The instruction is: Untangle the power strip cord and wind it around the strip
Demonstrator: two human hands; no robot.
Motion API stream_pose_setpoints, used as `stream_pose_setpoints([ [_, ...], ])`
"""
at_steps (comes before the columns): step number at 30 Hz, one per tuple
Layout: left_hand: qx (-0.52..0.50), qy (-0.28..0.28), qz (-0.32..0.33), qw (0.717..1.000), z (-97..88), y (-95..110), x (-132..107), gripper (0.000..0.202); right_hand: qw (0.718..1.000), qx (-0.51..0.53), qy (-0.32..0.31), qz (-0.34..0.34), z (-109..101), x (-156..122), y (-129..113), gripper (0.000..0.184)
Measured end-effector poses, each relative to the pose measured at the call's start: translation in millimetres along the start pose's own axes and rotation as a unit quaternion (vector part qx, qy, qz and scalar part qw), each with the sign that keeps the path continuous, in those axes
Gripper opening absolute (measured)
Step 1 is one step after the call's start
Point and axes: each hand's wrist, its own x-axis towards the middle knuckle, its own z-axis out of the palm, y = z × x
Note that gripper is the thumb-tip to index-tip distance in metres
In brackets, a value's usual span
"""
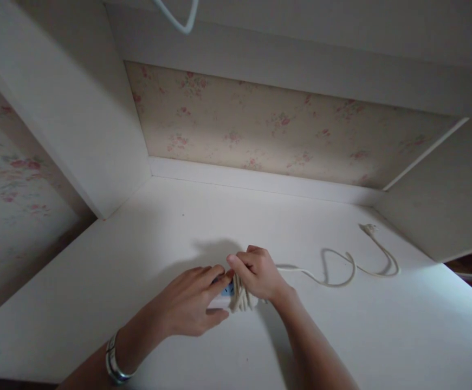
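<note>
A white power strip (218,301) with blue sockets is between my two hands, low over the white desk surface. Several turns of its cream cord (241,299) are wound around the strip's body. My left hand (193,298) grips the strip's left end, thumb along the near side and fingers over the top. At the wound part, my right hand (260,271) is closed around the cord, and the turns hide much of the strip there. From under that hand the loose cord runs right in curves to its plug (369,228), which lies near the right side panel.
White panels stand at the left (77,108) and right (443,200) of the desk surface (170,216). Behind is a low white ledge (260,180) below floral wallpaper (236,119). Overhead is a white shelf (301,65), with a pale cable (187,24) hanging in front of it.
</note>
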Motion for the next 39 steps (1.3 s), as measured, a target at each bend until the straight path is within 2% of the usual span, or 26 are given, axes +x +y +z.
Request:
stream_pose_setpoints([
  [3, -0.003, 0.003, -0.007, 1.0, 2.3, 5.6, 2.1, 0.062, 1.0, 0.019, 0.008, 0.014, -1.8, 0.3, 2.1, 0.054],
  [6, -0.006, 0.001, -0.054, 0.999, 3.3, 7.3, 4.6, 0.057, 1.0, 0.013, 0.004, 0.016, -0.8, 1.8, 6.8, 0.052],
  [10, -0.003, 0.016, -0.122, 0.992, 3.4, 1.1, 6.1, 0.049, 0.999, 0.019, -0.045, 0.011, -2.2, 3.6, 13.8, 0.034],
  [14, 0.013, 0.034, -0.129, 0.991, 4.1, -11.0, 4.9, 0.046, 0.997, 0.025, -0.069, 0.032, -6.2, 2.4, 18.9, 0.016],
  [20, 0.089, 0.083, -0.148, 0.981, 3.2, -30.6, 1.3, 0.043, 0.991, -0.032, -0.076, 0.105, -11.6, -0.4, 24.8, 0.031],
  [23, 0.115, 0.107, -0.159, 0.975, 2.6, -36.0, 0.0, 0.046, 0.993, -0.042, -0.068, 0.085, -15.1, -1.9, 29.3, 0.031],
  [26, 0.127, 0.127, -0.186, 0.966, 4.1, -36.7, 0.4, 0.046, 0.996, -0.054, -0.048, 0.056, -16.5, -3.2, 30.5, 0.021],
  [31, 0.138, 0.146, -0.21, 0.957, 9.0, -34.0, 4.5, 0.046, 0.998, -0.034, -0.04, -0.047, -15.4, -1.9, 12.6, 0.011],
  [35, 0.137, 0.126, -0.187, 0.965, 9.9, -31.2, 6.6, 0.044, 0.996, -0.029, -0.039, -0.07, -14.4, -0.3, -1.1, 0.012],
  [39, 0.129, 0.086, -0.151, 0.976, 6.1, -26.9, 5.1, 0.044, 0.998, -0.023, 0.007, -0.058, -11.0, -0.1, 2.6, 0.017],
])
